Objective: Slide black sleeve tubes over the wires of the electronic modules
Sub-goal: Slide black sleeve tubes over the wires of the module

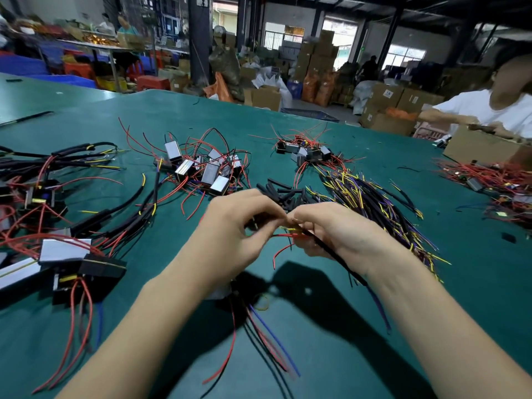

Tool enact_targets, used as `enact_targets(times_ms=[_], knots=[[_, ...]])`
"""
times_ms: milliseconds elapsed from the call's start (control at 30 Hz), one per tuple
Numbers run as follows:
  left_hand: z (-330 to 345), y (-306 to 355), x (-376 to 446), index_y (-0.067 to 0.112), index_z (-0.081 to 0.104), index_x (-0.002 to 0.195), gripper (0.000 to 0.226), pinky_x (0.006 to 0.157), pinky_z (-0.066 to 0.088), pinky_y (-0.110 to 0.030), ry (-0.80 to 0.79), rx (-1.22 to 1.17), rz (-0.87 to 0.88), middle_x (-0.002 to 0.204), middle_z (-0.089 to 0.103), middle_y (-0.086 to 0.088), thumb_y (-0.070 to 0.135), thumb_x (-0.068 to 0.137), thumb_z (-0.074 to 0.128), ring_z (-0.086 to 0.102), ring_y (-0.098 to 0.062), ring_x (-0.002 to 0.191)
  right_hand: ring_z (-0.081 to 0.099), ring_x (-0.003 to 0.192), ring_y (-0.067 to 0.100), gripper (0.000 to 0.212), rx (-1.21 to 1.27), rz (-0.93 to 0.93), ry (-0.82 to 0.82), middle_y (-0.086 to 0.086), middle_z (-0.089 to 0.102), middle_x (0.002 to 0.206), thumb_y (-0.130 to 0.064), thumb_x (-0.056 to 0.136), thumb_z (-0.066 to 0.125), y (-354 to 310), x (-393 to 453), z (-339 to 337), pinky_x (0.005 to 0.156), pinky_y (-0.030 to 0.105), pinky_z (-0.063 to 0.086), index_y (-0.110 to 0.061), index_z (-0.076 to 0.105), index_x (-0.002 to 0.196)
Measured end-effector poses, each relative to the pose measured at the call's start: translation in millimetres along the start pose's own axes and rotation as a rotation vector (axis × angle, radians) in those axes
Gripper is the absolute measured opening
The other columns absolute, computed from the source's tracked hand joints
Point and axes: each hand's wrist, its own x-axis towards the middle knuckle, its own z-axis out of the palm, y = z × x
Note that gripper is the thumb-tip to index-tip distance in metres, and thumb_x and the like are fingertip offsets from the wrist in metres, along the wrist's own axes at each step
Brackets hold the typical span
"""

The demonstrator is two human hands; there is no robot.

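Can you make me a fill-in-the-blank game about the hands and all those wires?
1. The table has a cover coloured ____.
2. Just beyond the left hand and right hand lies a small pile of short sleeve tubes coloured ____.
3. The thin wire poking out between the two hands is ____.
4. The cardboard box sits at the table's far ____ corner.

Missing words: green; black; red; right
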Motion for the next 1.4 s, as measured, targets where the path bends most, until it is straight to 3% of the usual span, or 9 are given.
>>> enact_targets(times_ms=[100,200,500,667,900,1000,1167,1300,1400], knots=[[0,1,3,0.011,0.072,0.079,0.013,0.054,0.043,-0.015,0.118,-0.428,-0.456,0.059,0.063,0.005,0.012,0.088,0.064,0.051,-0.005,0.053,0.044,0.045,0.008,0.017,-0.126,-0.243,0.027,-0.003,0.054,0.055,-0.006,0.09,0.057,-6,-5,-3,0.043,0.015,0.032,-0.011,0.059,0.074],[-1,0,5,0.007,0.067,0.074,0.021,0.046,0.033,-0.016,0.076,-0.599,-0.656,0.049,0.052,0.005,0.02,0.09,0.061,0.038,-0.01,0.046,0.048,0.05,0.004,0.015,-0.283,-0.408,0.042,-0.011,0.058,0.057,-0.004,0.09,0.06,-11,-8,-4,0.051,0.014,0.041,-0.011,0.061,0.077],[-3,-1,5,0.021,0.068,0.06,0.027,0.04,0.024,-0.014,-0.002,-0.626,-0.676,0.047,0.036,0.01,0.026,0.086,0.065,0.026,-0.006,0.043,0.054,0.058,0.019,0.011,-0.528,-0.657,0.134,0.01,0.064,0.07,-0.001,0.085,0.064,-11,-11,2,0.057,0.03,0.045,-0.011,0.063,0.08],[-7,-4,3,0.017,0.072,0.07,0.016,0.043,0.022,-0.017,-0.015,-0.621,-0.666,0.05,0.037,0.006,0.027,0.082,0.069,0.026,-0.008,0.045,0.053,0.056,0.015,0.004,-0.783,-0.814,0.202,0.001,0.059,0.063,-0.007,0.083,0.065,-11,-11,2,0.054,0.029,0.045,-0.01,0.065,0.08],[-5,-5,-2,0.017,0.066,0.073,0.013,0.05,0.027,-0.02,-0.019,-0.259,-0.283,0.05,0.043,-0.005,0.014,0.085,0.068,0.03,-0.006,0.05,0.061,0.058,0.02,0.01,-0.681,-0.576,0.184,0.002,0.066,0.062,-0.008,0.082,0.064,-12,-10,5,0.057,0.032,0.049,-0.011,0.066,0.072],[-9,-8,-3,0.015,0.064,0.078,0.008,0.046,0.024,-0.02,-0.064,-0.034,-0.079,0.048,0.038,-0.003,0.017,0.085,0.064,0.025,-0.008,0.047,0.045,0.045,0.011,0.014,-0.455,-0.339,0.103,-0.003,0.056,0.054,-0.01,0.084,0.062,-8,-7,5,0.047,0.022,0.036,-0.011,0.064,0.07],[-1,-10,-2,0.014,0.065,0.072,0.017,0.049,0.025,-0.021,0.021,-0.262,-0.405,0.05,0.035,0.007,0.015,0.089,0.063,0.026,-0.008,0.051,0.05,0.051,0.003,0.006,-0.331,-0.397,0.086,-0.006,0.062,0.065,-0.007,0.091,0.059,-7,-5,8,0.051,0.018,0.042,-0.01,0.064,0.088],[-8,-13,3,0.016,0.069,0.072,0.019,0.046,0.025,-0.017,0.047,-0.439,-0.607,0.052,0.041,0.006,0.021,0.089,0.062,0.03,-0.007,0.05,0.06,0.074,0.027,0.025,-0.602,-0.633,0.057,0.005,0.064,0.086,-0.01,0.079,0.057,-7,-10,6,0.071,0.042,0.051,-0.015,0.06,0.103],[-15,-13,3,0.021,0.069,0.066,0.025,0.043,0.021,-0.015,0.012,-0.493,-0.635,0.05,0.038,0.005,0.024,0.089,0.061,0.027,-0.008,0.048,0.055,0.072,0.016,0.035,-0.859,-0.767,0.11,-0.008,0.056,0.085,-0.013,0.075,0.058,-5,-10,3,0.072,0.035,0.044,-0.02,0.057,0.11]])
